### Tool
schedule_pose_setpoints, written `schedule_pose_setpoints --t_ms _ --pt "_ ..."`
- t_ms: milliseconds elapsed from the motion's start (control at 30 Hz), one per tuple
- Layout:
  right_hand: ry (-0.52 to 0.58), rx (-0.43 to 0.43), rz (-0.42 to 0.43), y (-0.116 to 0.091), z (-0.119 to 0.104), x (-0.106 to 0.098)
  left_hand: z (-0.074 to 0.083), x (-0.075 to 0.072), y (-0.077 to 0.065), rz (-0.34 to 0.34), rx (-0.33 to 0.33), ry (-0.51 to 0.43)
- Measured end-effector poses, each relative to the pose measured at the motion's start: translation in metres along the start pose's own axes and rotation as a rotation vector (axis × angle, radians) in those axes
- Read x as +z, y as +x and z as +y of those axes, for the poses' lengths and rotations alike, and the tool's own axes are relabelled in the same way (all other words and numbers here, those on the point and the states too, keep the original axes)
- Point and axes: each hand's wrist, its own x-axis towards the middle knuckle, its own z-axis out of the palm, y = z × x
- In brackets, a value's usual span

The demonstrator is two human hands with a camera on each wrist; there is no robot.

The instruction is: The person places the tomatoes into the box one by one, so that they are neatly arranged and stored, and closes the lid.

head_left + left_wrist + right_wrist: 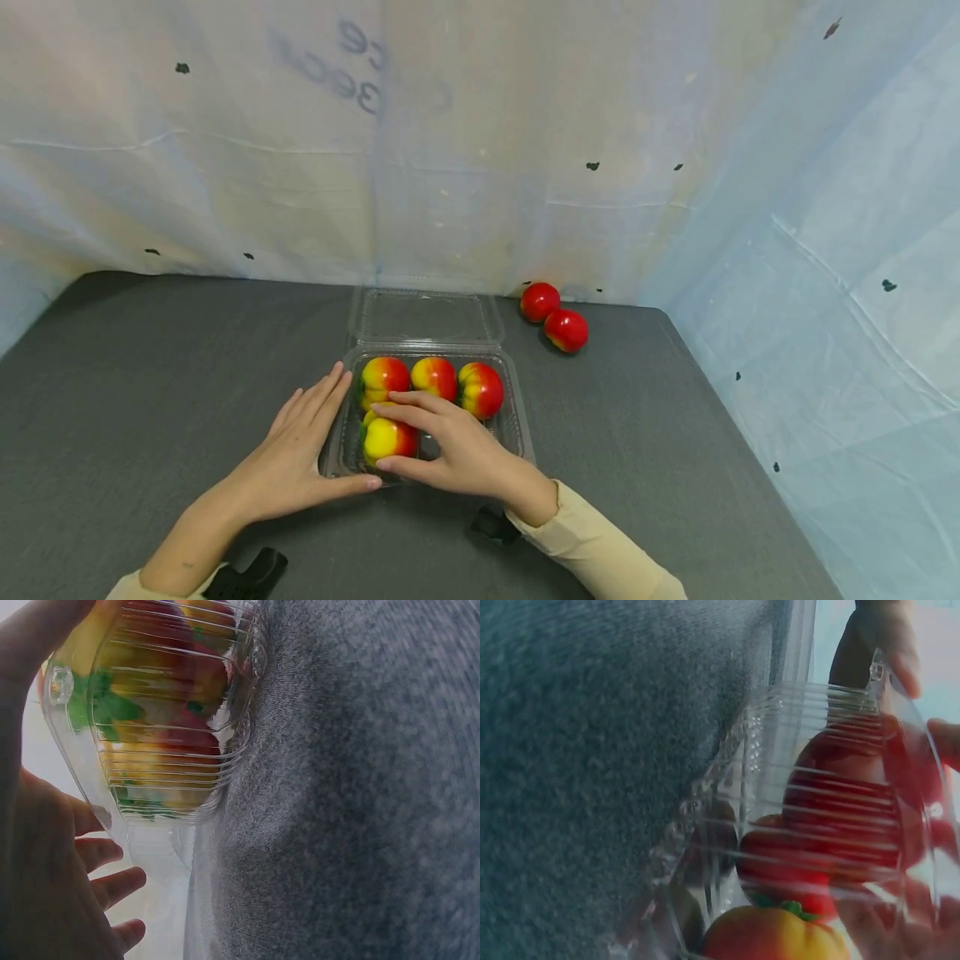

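Note:
A clear plastic clamshell box point(517, 417) stands with its lid laid back. Inside it, three red-and-yellow fruits form a back row, one of them at the right point(481, 390). The front-left fruit point(388, 442) sits between the thumb and fingers of my right hand point(468, 450), which grips it from the right. My left hand point(288, 467) lies along the box's left side, fingers extended and thumb along the front rim. In the left wrist view, green leaves point(109, 705) show through the ribbed wall. The right wrist view shows the gripped fruit point(840, 795) through the plastic.
Two red fruits, one farther back point(540, 302) and one nearer point(566, 331), lie on the grey table point(637, 467) right of the open lid point(427, 317). Pale plastic sheeting point(480, 167) hangs behind the table and along its right side.

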Motion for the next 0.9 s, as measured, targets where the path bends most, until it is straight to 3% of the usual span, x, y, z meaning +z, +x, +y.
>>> schedule_pose_setpoints --t_ms 467,900 --pt "-0.014 0.073 -0.033 0.008 -0.003 0.002 -0.001 0.0 0.0 0.009 -0.001 -0.007" --pt "0.05 0.12 0.029 0.008 -0.001 0.013 -0.001 0.001 0.0 -0.003 -0.007 -0.013"
